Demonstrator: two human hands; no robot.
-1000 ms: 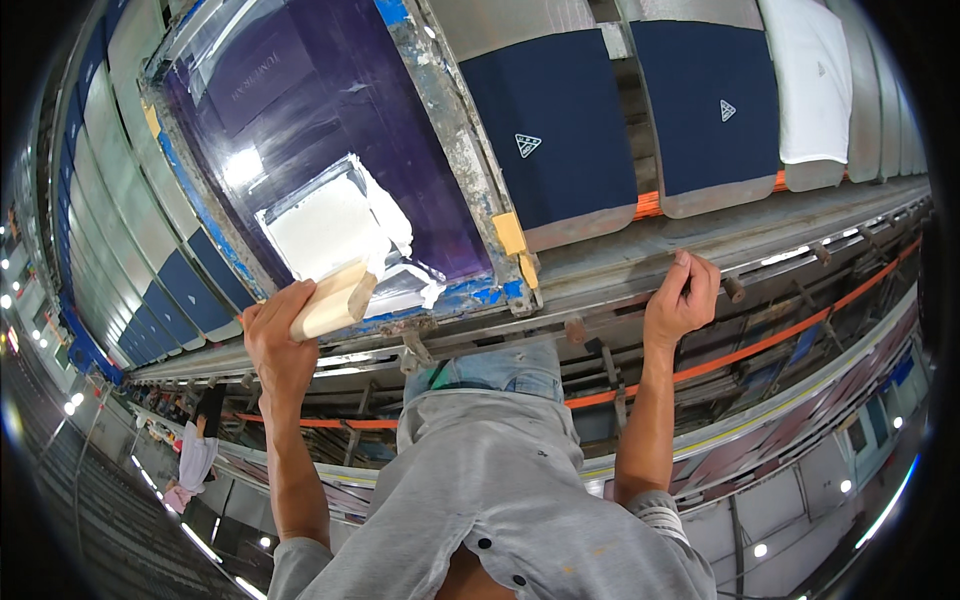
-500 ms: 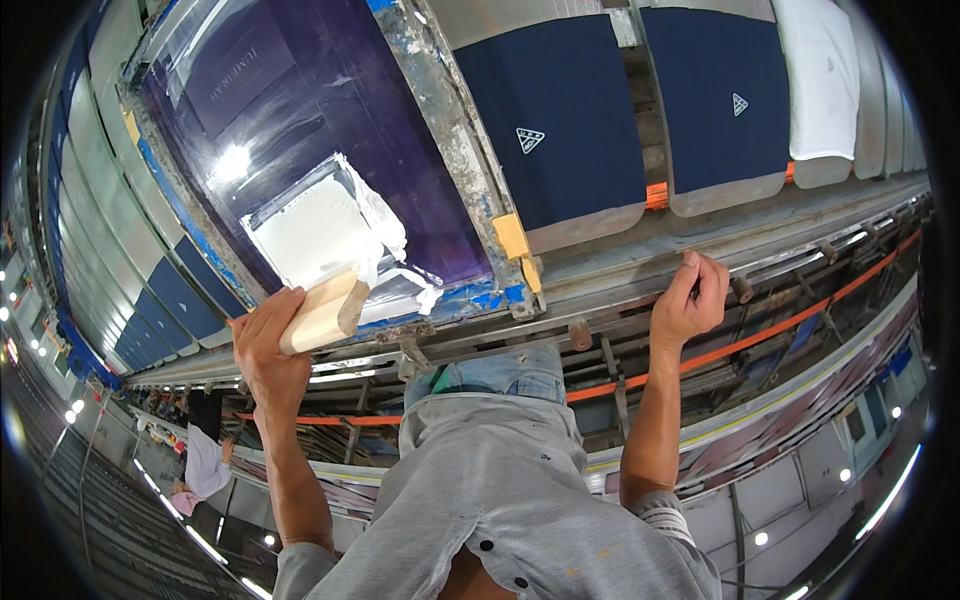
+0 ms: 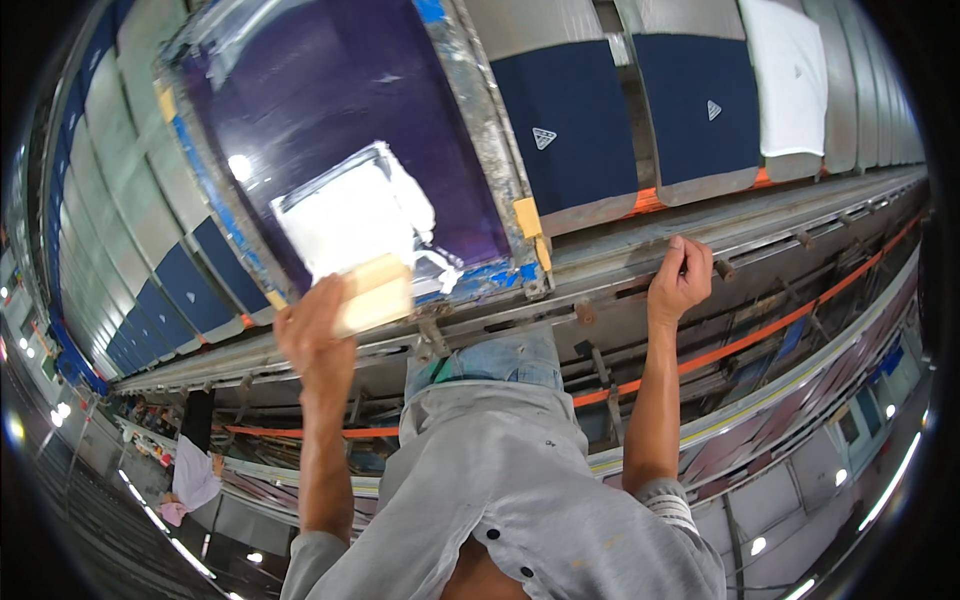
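Note:
My left hand point(image 3: 318, 325), somewhat blurred, is closed round the pale wooden handle of a squeegee point(image 3: 378, 293). The squeegee is at the near end of a dark purple printing screen point(image 3: 330, 90), beside a pool of white ink point(image 3: 350, 215) with ragged smears on its right. Whether its blade touches the mesh is hidden. My right hand point(image 3: 682, 278) is held in a loose fist near the metal rail point(image 3: 640, 262), with nothing visible in it. To the screen's right, navy fabric pieces point(image 3: 565, 125) with small white triangular prints lie on flat boards.
A worn frame point(image 3: 490, 110) with blue and yellow tape borders the screen. White fabric point(image 3: 785, 75) covers a board farther right. More boards point(image 3: 145, 130) run off at left. An orange strip point(image 3: 745, 374) runs below the rail. Another person point(image 3: 195, 465) is at lower left.
My left hand and the squeegee have shifted right along the screen's near end. The view has also shifted slightly. My right hand stays in a loose fist by the rail.

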